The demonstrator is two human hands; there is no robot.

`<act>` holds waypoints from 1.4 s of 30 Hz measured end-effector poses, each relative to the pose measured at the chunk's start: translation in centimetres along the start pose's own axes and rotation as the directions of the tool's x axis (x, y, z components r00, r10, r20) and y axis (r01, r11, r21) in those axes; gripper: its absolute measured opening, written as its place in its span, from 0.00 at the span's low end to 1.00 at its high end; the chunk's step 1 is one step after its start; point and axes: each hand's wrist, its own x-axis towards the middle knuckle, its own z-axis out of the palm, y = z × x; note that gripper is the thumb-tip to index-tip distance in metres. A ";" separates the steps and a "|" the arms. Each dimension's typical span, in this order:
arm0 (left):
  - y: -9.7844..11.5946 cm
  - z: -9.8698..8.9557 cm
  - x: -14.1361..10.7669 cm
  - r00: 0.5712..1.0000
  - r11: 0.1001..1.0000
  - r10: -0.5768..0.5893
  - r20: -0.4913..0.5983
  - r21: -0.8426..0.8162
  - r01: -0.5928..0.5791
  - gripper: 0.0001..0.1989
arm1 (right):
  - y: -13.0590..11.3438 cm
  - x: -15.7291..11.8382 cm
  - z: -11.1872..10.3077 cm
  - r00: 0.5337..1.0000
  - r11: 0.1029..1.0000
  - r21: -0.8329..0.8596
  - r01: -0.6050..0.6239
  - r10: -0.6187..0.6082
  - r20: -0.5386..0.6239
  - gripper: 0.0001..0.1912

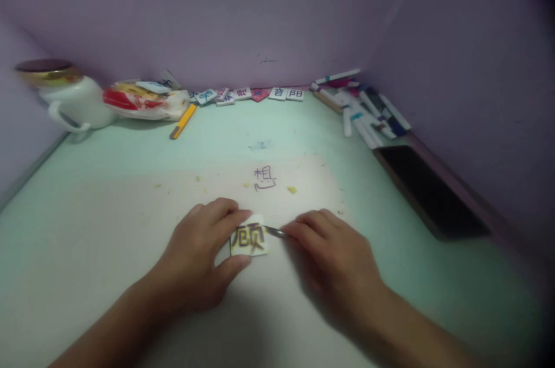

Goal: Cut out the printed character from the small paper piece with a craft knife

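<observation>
A small white square tile (250, 239) with a dark character on yellowish marks lies on the pale sheet (130, 212). My left hand (202, 252) grips it from the left, fingertips on its top edge and thumb at its bottom edge. Between the closed fingers of my right hand (333, 258) is a thin metal-tipped tool (276, 231), its tip at the tile's upper right edge. Small yellow scraps (292, 189) are scattered beyond the tile, near a handwritten purple character.
Along the back wall are a lidded white mug (82, 102), a red and white packet (145, 103), a yellow cutter (183, 121) and several character tiles (277, 93). White markers (364, 119) and a dark phone-like slab (429, 188) lie at right.
</observation>
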 end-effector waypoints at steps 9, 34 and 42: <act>0.0 0.1 -0.1 1.000 1.000 -0.009 0.005 0.016 0.009 0.21 | 0.3 0.1 -0.1 1.000 1.000 0.028 -0.001 0.000 0.022 0.14; 0.1 0.1 -0.1 1.000 1.000 -0.027 -0.014 0.013 0.027 0.21 | 0.1 0.4 0.0 0.998 0.999 0.032 -0.014 0.012 0.059 0.14; 0.1 0.2 -0.1 0.999 0.999 -0.034 -0.022 0.014 0.034 0.21 | 0.2 0.3 0.0 0.998 0.998 0.065 -0.017 0.013 0.054 0.13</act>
